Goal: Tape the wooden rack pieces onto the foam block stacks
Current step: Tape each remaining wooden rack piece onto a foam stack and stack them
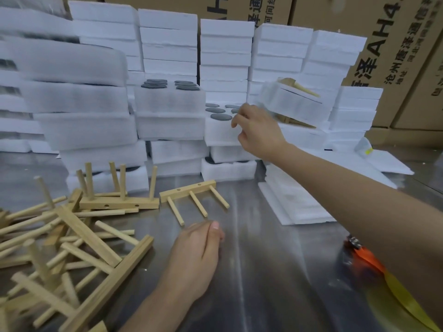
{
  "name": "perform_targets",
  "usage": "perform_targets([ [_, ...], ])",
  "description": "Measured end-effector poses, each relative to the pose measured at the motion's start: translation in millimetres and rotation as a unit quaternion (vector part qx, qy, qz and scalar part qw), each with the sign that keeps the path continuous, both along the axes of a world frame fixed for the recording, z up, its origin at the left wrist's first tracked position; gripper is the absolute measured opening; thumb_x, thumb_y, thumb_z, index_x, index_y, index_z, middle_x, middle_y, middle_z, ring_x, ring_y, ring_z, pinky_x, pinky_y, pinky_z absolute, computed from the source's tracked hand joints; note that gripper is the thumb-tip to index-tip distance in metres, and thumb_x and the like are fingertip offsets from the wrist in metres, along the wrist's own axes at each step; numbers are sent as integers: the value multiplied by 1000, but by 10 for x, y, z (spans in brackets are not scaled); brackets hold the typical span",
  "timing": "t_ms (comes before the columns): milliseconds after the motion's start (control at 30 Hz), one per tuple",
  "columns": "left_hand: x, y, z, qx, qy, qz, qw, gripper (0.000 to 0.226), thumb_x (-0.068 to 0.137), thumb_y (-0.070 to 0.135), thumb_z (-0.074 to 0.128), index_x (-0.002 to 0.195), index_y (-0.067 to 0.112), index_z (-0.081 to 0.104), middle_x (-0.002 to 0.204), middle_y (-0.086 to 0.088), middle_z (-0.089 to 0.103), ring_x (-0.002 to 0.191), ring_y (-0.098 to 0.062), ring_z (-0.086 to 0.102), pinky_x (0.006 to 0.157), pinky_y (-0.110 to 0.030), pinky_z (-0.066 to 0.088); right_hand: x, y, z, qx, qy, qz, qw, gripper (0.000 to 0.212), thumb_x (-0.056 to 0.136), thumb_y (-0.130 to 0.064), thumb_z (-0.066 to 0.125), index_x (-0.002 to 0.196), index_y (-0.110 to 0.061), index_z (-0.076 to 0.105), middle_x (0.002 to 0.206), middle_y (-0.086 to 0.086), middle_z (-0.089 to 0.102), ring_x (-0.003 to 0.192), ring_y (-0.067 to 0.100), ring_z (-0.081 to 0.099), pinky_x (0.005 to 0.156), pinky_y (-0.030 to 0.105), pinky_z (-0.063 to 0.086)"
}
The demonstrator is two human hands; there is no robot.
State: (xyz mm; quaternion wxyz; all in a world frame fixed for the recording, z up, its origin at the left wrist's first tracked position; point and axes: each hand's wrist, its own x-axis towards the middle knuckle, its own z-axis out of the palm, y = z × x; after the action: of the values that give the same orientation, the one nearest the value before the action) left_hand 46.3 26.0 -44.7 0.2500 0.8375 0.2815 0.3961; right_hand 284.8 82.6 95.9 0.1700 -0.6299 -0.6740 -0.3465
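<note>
A wooden rack piece with three pegs lies flat on the metal table, just beyond my left hand. That hand rests on the table with its fingers curled in and holds nothing. My right hand reaches out to a foam block stack that has dark discs set in its top; the fingers hang loosely curled at the block's right edge, and I cannot tell whether they touch it. A heap of wooden rack pieces lies at the left.
Foam block stacks fill the back of the table, with cardboard boxes behind them. One foam bundle with wood on it lies tilted at the right. Flat foam sheets lie below it. An orange tape dispenser with yellow tape sits under my right forearm.
</note>
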Motion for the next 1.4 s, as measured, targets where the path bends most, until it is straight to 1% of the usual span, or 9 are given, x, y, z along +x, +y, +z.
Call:
perform_targets([
  [133, 2, -13, 5, 12, 8, -7, 1000, 51, 96, 39, 21, 70, 18, 60, 67, 5, 60, 81, -4, 53, 72, -13, 37, 101, 104, -88, -64, 64, -35, 995, 59, 80, -19, 66, 134, -8, 46, 137, 14, 42, 119, 33, 45, 96, 40, 36],
  [267, 4, -6, -1, 7, 17, -6, 1000, 50, 95, 38, 22, 71, 15, 60, 68, 3, 60, 81, -6, 51, 73, -14, 36, 29, 297, -185, -120, 32, -129, 984, 94, 75, -31, 76, 149, -20, 19, 148, 11, 28, 137, 30, 28, 117, 47, 11],
  [700, 20, 60, -20, -22, 16, 19, 999, 49, 99, 35, 24, 79, 10, 61, 74, 0, 62, 73, -7, 54, 67, -25, 37, -305, -287, 221, 15, 51, -167, 984, 68, 77, -28, 75, 134, -15, 40, 129, 9, 50, 111, 34, 49, 91, 43, 35],
  [867, 11, 45, -11, -81, -46, 38, 995, 60, 99, 54, 16, 127, 17, 54, 125, -2, 60, 117, -18, 53, 96, -23, 35, -862, -1346, 155, 105, 67, -104, 987, 73, 60, -15, 77, 128, -12, 50, 123, 12, 55, 100, 36, 53, 80, 41, 35],
  [1000, -49, 72, 126, -295, -295, 26, 909, 54, 103, 45, 23, 131, 11, 54, 132, -9, 57, 126, -27, 51, 110, -48, 36, -1332, -2119, -361, 137, 0, -46, 990, 70, 47, -10, 78, 113, -11, 53, 119, 14, 62, 94, 34, 52, 71, 39, 32],
  [1100, -169, 45, 224, -417, -336, 5, 844, 55, 102, 47, 28, 127, 10, 60, 125, -15, 63, 120, -35, 56, 106, -54, 39, -1575, -2390, -822, 53, -18, -10, 998, 55, 58, -19, 71, 110, -15, 52, 114, 12, 67, 83, 31, 62, 67, 36, 42],
  [1200, -239, -50, 236, -493, -295, -11, 818, 50, 96, 45, 40, 120, 7, 62, 117, -21, 66, 109, -39, 62, 102, -55, 43, -1678, -2473, -1029, -84, 13, 2, 996, 61, 59, -57, 79, 103, -16, 70, 106, 7, 69, 79, 25, 67, 65, 29, 52],
  [1267, -251, -85, 249, -457, -285, -14, 842, 25, 93, 23, 48, 110, 9, 60, 110, -16, 66, 100, -32, 63, 94, -45, 47, -1663, -2434, -959, -153, 84, 16, 985, 63, 71, -72, 55, 105, -22, 69, 105, -3, 67, 87, 21, 63, 76, 27, 47],
  [1400, -248, -121, 272, -413, -275, -30, 868, 32, 84, -1, 49, 116, 5, 53, 101, -14, 66, 88, -25, 64, 78, -38, 49, -1258, -2145, -679, -49, 255, 15, 966, 36, 90, -48, 48, 118, -29, 60, 100, -11, 68, 95, 22, 60, 79, 31, 39],
])
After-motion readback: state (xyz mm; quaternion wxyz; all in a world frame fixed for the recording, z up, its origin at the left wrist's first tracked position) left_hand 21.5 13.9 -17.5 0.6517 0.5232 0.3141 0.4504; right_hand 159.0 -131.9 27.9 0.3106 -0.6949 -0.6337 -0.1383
